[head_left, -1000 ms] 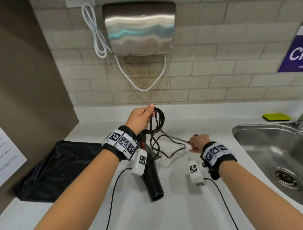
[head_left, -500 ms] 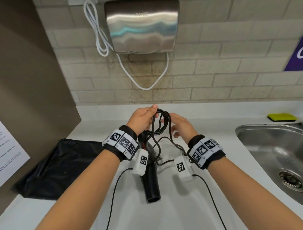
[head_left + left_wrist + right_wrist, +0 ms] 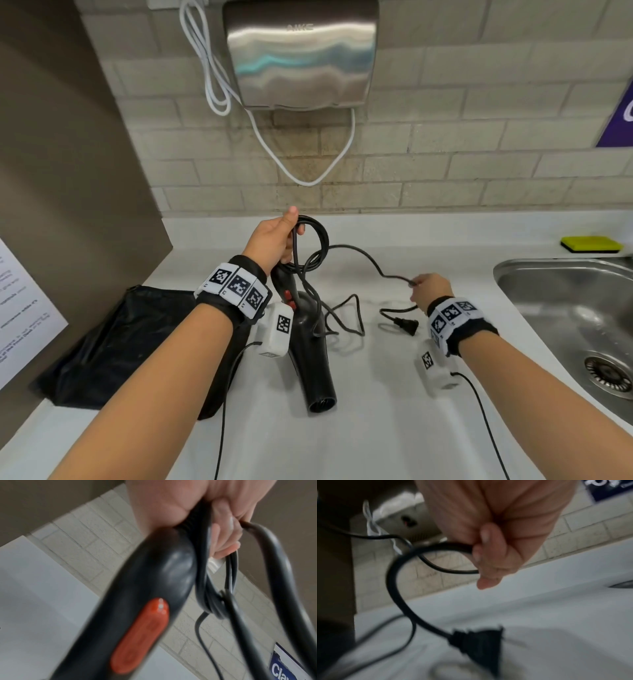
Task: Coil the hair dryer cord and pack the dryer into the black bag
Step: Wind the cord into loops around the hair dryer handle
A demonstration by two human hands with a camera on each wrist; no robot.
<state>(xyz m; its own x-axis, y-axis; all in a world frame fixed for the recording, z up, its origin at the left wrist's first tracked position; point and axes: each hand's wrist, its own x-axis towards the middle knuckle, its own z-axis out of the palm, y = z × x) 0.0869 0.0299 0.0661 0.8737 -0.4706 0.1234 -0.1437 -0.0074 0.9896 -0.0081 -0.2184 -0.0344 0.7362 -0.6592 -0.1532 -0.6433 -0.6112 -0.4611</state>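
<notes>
The black hair dryer (image 3: 313, 346) with red switches (image 3: 140, 635) stands nozzle-down on the white counter, its handle end up. My left hand (image 3: 274, 240) grips the handle top together with coiled loops of the black cord (image 3: 315, 240). From the loops the cord runs right to my right hand (image 3: 428, 287), which pinches it a short way from the plug (image 3: 406, 325). The plug (image 3: 479, 642) hangs below that hand, just over the counter. The black bag (image 3: 113, 346) lies flat on the counter at the left, beside my left forearm.
A steel sink (image 3: 575, 308) is set into the counter at the right, with a yellow sponge (image 3: 591, 244) behind it. A metal hand dryer (image 3: 301, 54) with a white cable (image 3: 212, 75) hangs on the tiled wall. A brown partition (image 3: 68, 171) closes the left side.
My right hand left the coil at my left hand and slid out to the right along the cord, now pinching it near the plug. The left hand kept its hold.
</notes>
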